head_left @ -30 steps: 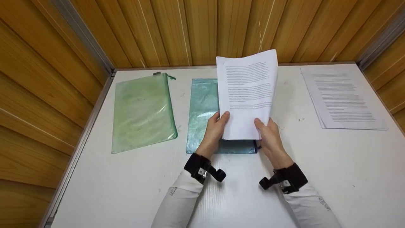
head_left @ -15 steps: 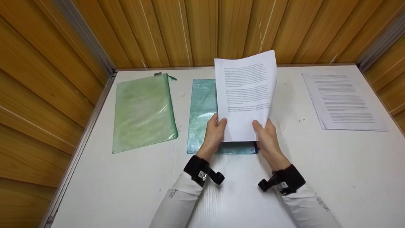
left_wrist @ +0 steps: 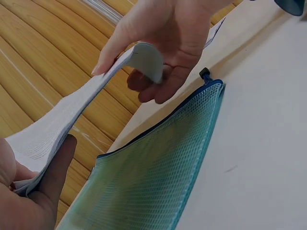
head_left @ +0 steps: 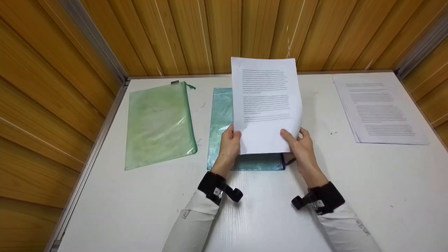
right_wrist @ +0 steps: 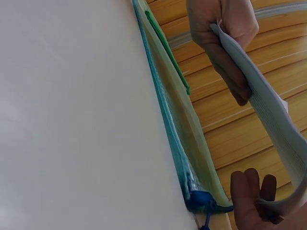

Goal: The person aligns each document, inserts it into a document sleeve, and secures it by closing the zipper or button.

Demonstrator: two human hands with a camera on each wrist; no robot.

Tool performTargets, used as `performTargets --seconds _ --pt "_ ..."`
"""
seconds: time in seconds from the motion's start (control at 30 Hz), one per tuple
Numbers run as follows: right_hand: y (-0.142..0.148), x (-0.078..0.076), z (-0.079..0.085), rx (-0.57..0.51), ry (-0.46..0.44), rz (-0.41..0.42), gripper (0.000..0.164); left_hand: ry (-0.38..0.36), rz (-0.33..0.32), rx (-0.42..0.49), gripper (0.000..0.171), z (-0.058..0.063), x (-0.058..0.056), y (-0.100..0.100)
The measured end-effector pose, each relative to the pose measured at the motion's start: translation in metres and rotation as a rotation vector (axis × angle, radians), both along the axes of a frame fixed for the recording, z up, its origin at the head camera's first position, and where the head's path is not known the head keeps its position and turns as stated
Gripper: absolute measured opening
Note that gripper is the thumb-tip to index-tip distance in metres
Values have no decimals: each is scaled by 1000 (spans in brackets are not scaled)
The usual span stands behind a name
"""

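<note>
Both hands hold up a stack of printed paper (head_left: 266, 101), tilted above the table. My left hand (head_left: 230, 143) pinches its left edge, thumb on the printed side and fingers behind. On the opposite edge my right hand (head_left: 297, 143) grips the sheets the same way, and that edge curls over in the left wrist view, beside the right hand (left_wrist: 168, 38). Below the sheets lies a blue mesh zip pouch (head_left: 220, 115), partly hidden by them; its dark blue zip edge shows in the left wrist view. Air shows between the paper and the pouch (left_wrist: 158, 163) there.
A green zip pouch (head_left: 159, 126) lies on the left of the white table (head_left: 259, 217). Another printed paper stack (head_left: 381, 108) lies at the far right. Wood-patterned walls (head_left: 224, 35) stand along the table's back and sides.
The paper stack has shifted left, and its curved top edge now looks straighter. My hands have moved farther apart, still holding both edges. Pouches and the other stack stay put.
</note>
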State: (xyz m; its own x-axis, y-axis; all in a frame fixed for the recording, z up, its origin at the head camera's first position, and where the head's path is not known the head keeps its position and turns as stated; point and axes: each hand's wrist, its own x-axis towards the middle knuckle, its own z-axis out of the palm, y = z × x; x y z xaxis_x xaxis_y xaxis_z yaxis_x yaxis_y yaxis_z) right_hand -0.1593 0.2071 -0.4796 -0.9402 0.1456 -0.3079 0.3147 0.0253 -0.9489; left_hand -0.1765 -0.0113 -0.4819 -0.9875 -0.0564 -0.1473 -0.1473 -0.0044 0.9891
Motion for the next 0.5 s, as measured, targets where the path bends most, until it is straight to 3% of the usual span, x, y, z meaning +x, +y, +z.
performTargets --seconds 0.27,0.5 --pt "34 -13 4 164 -68 131 91 -3 4 -33 43 1 2 -12" --pt "50 -32 0 60 -73 230 90 -3 -37 -41 44 -3 3 -13"
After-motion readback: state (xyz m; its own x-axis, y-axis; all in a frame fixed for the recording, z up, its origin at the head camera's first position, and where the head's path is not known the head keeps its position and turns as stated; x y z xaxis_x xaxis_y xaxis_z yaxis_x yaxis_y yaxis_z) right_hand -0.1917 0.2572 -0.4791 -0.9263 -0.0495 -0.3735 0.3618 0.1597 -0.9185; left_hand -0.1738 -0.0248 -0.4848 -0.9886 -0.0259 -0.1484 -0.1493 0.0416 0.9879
